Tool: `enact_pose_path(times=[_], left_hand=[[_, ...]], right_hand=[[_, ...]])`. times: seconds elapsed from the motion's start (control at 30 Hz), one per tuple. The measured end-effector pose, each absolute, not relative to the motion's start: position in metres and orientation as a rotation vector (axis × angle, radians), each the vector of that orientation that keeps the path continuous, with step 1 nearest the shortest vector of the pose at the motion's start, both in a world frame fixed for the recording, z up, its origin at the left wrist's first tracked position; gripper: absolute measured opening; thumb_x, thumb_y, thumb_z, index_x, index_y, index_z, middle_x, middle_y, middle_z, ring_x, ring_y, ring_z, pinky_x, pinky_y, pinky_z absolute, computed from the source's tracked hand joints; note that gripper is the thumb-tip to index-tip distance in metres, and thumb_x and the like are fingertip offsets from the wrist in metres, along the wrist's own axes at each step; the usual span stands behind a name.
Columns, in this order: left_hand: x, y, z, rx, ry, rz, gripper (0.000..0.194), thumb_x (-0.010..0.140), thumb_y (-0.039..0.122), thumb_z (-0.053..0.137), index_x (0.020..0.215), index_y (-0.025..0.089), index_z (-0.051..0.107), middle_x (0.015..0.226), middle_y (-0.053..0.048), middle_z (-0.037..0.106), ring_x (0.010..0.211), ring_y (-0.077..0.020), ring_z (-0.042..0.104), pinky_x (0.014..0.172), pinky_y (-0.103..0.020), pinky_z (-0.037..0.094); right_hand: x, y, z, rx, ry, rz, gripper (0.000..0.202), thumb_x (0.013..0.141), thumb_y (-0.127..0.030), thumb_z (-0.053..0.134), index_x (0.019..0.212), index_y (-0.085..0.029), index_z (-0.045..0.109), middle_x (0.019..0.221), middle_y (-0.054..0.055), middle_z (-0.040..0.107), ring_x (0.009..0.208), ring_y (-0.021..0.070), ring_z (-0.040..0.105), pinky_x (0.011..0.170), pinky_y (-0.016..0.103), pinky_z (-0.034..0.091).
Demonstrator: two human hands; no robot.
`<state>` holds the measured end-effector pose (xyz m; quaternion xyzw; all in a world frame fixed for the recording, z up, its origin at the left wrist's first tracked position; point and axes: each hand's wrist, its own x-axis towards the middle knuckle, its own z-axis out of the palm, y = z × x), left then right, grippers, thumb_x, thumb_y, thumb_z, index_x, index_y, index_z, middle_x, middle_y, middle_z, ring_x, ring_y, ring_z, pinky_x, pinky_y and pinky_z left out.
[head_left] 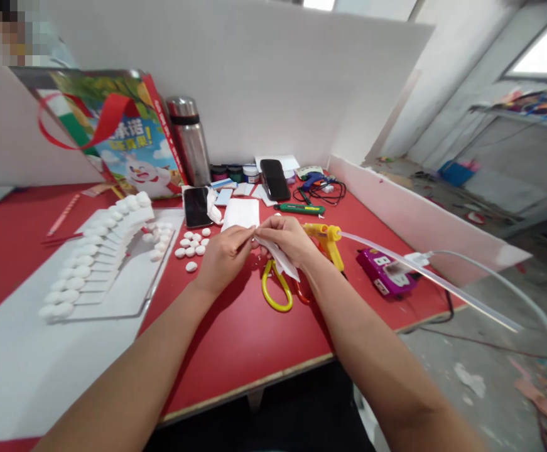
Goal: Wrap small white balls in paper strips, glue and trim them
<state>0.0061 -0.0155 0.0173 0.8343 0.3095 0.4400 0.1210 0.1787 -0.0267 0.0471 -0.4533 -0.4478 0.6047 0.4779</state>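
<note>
Far left I've got a curved white model [126, 227] edged with round white discs [81, 271], then a loose cluster of small round white pieces [189, 252] on the red tabletop [226, 351]. My left hand [221, 256] has its fingertips pinched together at the upper end of a thin white papery strip [282, 258], too tiny to tell if they actually grip it. Yellow-handled scissors [279, 307] lie just below, my right hand [291, 238] clasps the strip, and a yellow glue gun [333, 248] sits beside it, then a purple box [382, 270].
</note>
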Motion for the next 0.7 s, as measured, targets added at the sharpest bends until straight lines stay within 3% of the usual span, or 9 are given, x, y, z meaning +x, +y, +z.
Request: enact_pose_path(times=[0.13, 0.27, 0.4, 0.53, 0.7], left_hand=[[0.0057, -0.0145, 0.0165, 2.355, 0.841, 1.360, 0.024, 0.097, 0.021, 0.057, 0.111, 0.015, 0.076, 0.092, -0.009, 0.075, 0.084, -0.0179, 0.069, 0.076, -0.028, 0.052], [0.0054, -0.0151, 0.0156, 2.375, 0.851, 1.311, 0.025, 0.096, 0.019, 0.057, 0.112, 0.017, 0.076, 0.092, -0.008, 0.075, 0.082, -0.0181, 0.068, 0.075, -0.029, 0.051], [0.0080, -0.0178, 0.0188, 2.138, 0.907, 1.292, 0.023, 0.095, 0.026, 0.059, 0.100, 0.016, 0.079, 0.086, -0.007, 0.075, 0.078, -0.0176, 0.067, 0.074, -0.029, 0.049], [0.0102, -0.0163, 0.0200, 1.683, 0.982, 1.139, 0.028, 0.090, 0.039, 0.066, 0.096, 0.015, 0.079, 0.073, -0.004, 0.072, 0.061, -0.0147, 0.060, 0.061, -0.027, 0.046], [0.0093, -0.0104, 0.0145, 1.547, 0.975, 1.114, 0.028, 0.083, 0.039, 0.072, 0.095, 0.015, 0.081, 0.070, -0.003, 0.068, 0.060, -0.0133, 0.056, 0.060, -0.026, 0.043]], right_hand=[[0.1807, -0.0254, 0.0450, -1.078, -1.075, 1.544, 0.021, 0.071, -0.025, 0.080, 0.076, -0.014, 0.062, 0.062, 0.004, 0.073, 0.042, 0.0099, 0.060, 0.041, 0.018, 0.050], [0.1810, -0.0241, 0.0419, -1.112, -1.069, 1.548, 0.014, 0.073, -0.020, 0.074, 0.075, -0.015, 0.061, 0.061, 0.004, 0.072, 0.041, 0.0100, 0.059, 0.039, 0.018, 0.049], [0.1789, -0.0232, 0.0398, -1.106, -1.093, 1.508, 0.011, 0.074, -0.018, 0.070, 0.075, -0.015, 0.060, 0.059, 0.003, 0.072, 0.041, 0.0096, 0.059, 0.039, 0.017, 0.048], [0.1778, -0.0232, 0.0382, -1.104, -1.171, 1.431, 0.013, 0.074, -0.020, 0.071, 0.075, -0.016, 0.058, 0.059, 0.001, 0.070, 0.043, 0.0096, 0.060, 0.043, 0.018, 0.049], [0.1767, -0.0242, 0.0368, -1.130, -1.335, 1.292, 0.009, 0.078, -0.018, 0.066, 0.075, -0.017, 0.058, 0.061, 0.000, 0.071, 0.045, 0.0104, 0.062, 0.045, 0.019, 0.050]])
